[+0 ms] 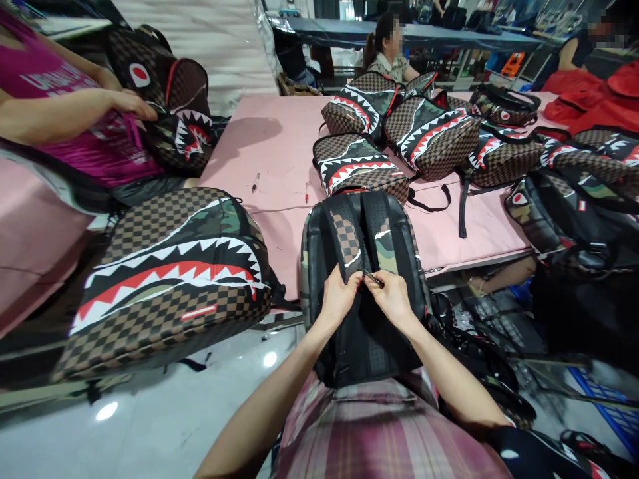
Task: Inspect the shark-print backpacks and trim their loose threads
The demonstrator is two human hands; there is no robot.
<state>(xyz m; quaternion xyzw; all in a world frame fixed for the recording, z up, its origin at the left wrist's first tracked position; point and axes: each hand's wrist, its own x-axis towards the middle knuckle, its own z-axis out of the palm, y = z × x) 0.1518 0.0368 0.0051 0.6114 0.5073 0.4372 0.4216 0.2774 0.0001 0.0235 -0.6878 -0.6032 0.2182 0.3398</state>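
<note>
A black backpack (367,332) with camouflage and checkered shoulder straps rests back-side up on my lap, leaning against the pink table (279,166). My left hand (338,296) pinches the backpack between its two straps. My right hand (392,296) is closed on a small dark tool (373,278) that points at the same spot. The two hands almost touch.
A checkered shark-mouth backpack (170,279) stands to my left. Several more lie on the table (357,163) with two pens (255,181). A person in a pink shirt (90,126) holds another backpack at far left. Another person sits behind the table (389,50). More bags pile at right (574,213).
</note>
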